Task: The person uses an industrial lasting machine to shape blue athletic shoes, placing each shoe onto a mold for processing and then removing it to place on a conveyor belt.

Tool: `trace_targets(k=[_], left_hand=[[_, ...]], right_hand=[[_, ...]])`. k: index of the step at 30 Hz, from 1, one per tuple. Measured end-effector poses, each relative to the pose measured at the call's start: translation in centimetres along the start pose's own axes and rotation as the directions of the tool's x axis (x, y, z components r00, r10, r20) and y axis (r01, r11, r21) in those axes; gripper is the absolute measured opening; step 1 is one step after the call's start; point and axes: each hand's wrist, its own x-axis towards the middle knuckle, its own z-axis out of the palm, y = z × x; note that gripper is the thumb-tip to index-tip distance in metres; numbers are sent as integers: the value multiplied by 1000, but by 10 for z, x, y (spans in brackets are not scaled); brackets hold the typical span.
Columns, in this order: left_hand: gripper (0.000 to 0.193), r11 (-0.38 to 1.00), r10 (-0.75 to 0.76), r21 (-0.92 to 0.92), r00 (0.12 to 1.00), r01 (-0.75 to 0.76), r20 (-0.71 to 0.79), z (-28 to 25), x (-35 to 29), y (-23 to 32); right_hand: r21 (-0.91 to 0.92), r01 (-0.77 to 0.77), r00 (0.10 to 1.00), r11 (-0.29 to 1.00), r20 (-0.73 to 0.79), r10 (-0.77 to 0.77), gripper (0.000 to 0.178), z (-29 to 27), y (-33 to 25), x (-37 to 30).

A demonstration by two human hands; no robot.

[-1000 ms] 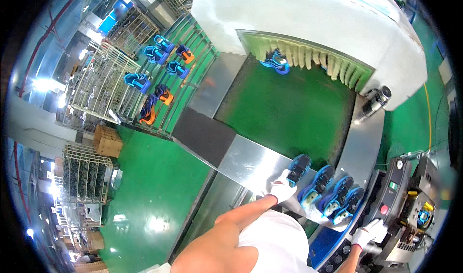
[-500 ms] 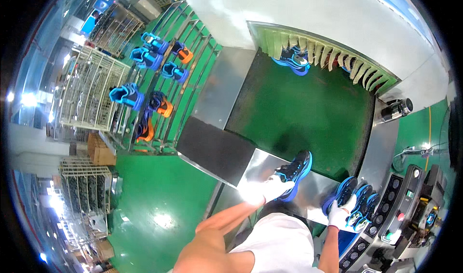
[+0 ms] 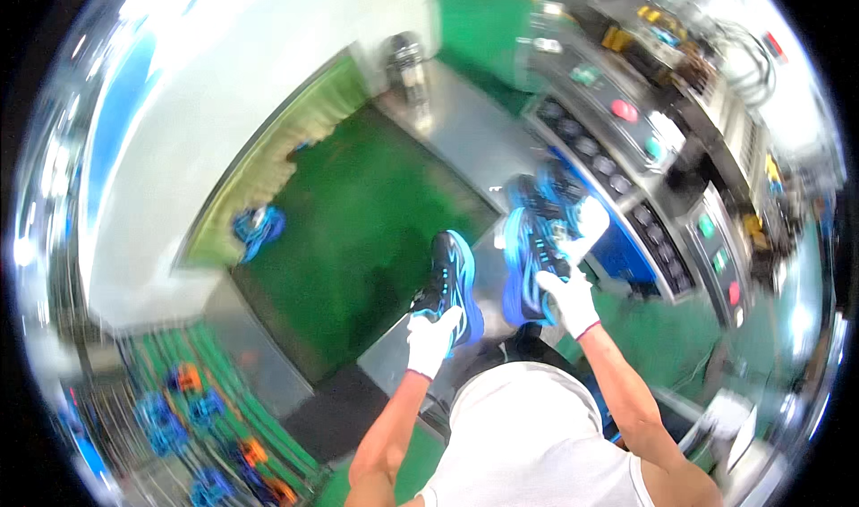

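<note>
My gloved left hand (image 3: 432,340) is closed on the heel end of a black and blue sneaker (image 3: 455,279), whose toe points away from me over the near edge of the green belt (image 3: 358,203). On its right, my gloved right hand (image 3: 570,301) grips a second sneaker (image 3: 524,270) of the same look by its heel. The two shoes are side by side, a gap between them. Just beyond my right hand stand more dark blue sneakers (image 3: 557,189), blurred and partly overlapping.
A light curtained opening (image 3: 277,162) borders the belt, with a blue shoe (image 3: 259,230) by its strips. A thermos (image 3: 409,77) stands on the metal ledge. Control panels with buttons (image 3: 617,122) line the right. A rack (image 3: 215,409) with blue and orange shoes is lower left.
My view has swung to the right, blurring the picture. The left hand still holds its sneaker; the right hand has brought another sneaker away from the group, nearer the left one.
</note>
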Motion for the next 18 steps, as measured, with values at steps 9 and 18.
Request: trace_targets(k=[9,18], left_hand=[[58,765,276,326,740,-555,613,150,-83,80],[90,296,128,71,114,-952,985,306,-323,102]], right_hand=[[319,-170,794,932,-515,321,79,-152,-4,-201],[468,241,-62,850,-867,495,74,-220,114,-406]])
